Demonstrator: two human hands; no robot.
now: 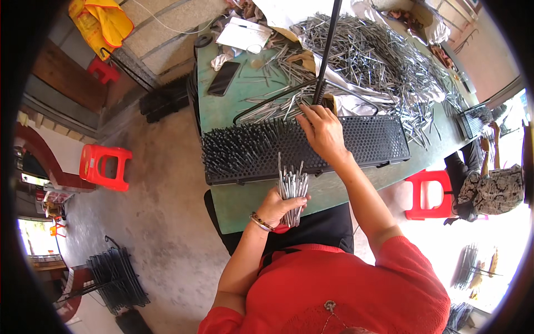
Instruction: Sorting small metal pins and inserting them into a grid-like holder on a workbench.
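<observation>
My left hand (276, 207) is closed round a bundle of thin silvery metal rods (293, 186), held upright just in front of a black perforated rack (367, 142). Thin dark rods (239, 146) stand close together in the holes on the rack's left part; bare holes show on its right part. Over the middle of the rack, beside the edge of the standing rods, is my right hand (324, 133). Its fingers are bent and drawn together, and their tips are too small to show what they pinch, if anything.
A large heap of loose metal rods (367, 61) covers the far side of the green table (245, 206). A black bar (328, 50) rises behind the rack. A phone (224, 78) lies far left. Red stools (105, 167) flank the table; another person (492, 186) sits at right.
</observation>
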